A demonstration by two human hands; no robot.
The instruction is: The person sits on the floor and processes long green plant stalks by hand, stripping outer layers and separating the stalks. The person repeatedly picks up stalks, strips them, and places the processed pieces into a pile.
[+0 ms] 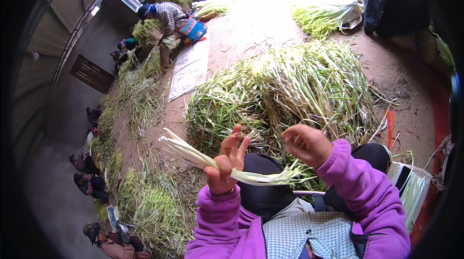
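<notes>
My left hand (225,166) grips a bundle of pale, peeled leafy stalks (188,154) between thumb and forefinger, its other fingers raised. The bundle's white ends point to the upper left, and its yellow-green tips reach right, below my right hand. My right hand (306,144) is raised above those tips, its fingers curled and apart, holding nothing that I can see. Just beyond both hands lies a large heap of long green stalks (290,88) with dry, brownish leaves. At my right side, pale stalks (413,193) lie in a light-coloured container (427,181).
A person (172,19) bends over stalks at the upper left, beside a white sheet (190,68). More heaps (156,212) run down the left, with several people sitting along them. Pale green stalks (326,17) lie near a dark-clothed figure (395,5) at the upper right.
</notes>
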